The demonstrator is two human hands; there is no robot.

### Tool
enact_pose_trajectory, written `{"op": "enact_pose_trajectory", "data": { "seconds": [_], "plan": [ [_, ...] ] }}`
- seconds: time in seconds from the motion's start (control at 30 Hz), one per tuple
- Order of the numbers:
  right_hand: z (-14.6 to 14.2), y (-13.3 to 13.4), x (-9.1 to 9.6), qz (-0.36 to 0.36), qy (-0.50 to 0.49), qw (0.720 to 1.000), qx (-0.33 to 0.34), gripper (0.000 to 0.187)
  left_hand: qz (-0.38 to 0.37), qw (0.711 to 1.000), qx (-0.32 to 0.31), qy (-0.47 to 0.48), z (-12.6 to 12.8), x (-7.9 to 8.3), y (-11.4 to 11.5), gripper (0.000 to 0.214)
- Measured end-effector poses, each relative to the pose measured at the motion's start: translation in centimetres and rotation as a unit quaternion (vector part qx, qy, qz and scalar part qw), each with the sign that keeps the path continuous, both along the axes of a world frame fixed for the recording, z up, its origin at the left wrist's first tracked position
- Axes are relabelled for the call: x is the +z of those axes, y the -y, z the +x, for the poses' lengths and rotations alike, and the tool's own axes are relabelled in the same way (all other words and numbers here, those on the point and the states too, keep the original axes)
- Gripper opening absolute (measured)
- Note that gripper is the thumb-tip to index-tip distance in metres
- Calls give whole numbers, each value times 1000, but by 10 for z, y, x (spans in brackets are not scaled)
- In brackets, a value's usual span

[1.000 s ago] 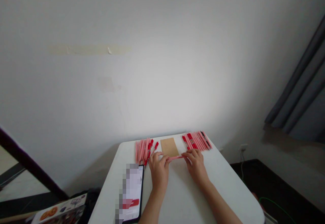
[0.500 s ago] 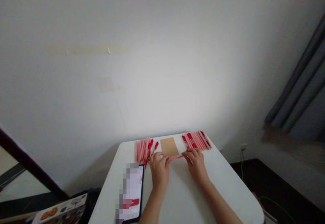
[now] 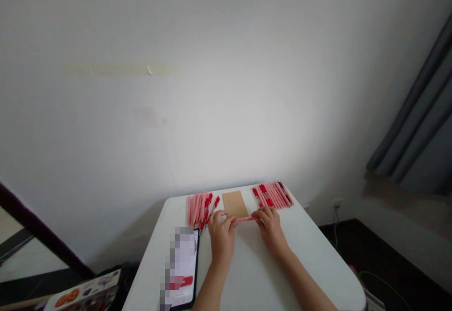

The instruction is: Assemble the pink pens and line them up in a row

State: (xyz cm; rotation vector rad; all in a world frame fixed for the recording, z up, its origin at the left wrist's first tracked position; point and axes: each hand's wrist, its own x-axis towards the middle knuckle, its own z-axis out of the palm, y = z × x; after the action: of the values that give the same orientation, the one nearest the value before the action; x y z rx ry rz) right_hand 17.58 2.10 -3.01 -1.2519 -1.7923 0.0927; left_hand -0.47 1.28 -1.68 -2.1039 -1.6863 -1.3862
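Both my hands hold one pink pen crosswise over the white table. My left hand pinches its left end. My right hand pinches its right end. Just behind the pen lies a small brown card. A row of pink and red pens lies left of the card. A second row of pink and red pens lies right of it, close to my right hand.
A phone lies on the table by my left forearm. A white wall stands right behind the table. A printed box sits low at the left, and a grey curtain hangs at the right.
Hands and pen stay in the same place; only the view has shifted slightly.
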Motion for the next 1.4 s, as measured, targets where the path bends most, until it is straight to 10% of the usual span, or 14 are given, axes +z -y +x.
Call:
{"op": "enact_pose_trajectory", "data": {
  "seconds": [1.4],
  "plan": [
    [3,-5,-9,17,-3,1000,-19,24,16,999,32,1,-2,-1,-1,17]
  ]
}}
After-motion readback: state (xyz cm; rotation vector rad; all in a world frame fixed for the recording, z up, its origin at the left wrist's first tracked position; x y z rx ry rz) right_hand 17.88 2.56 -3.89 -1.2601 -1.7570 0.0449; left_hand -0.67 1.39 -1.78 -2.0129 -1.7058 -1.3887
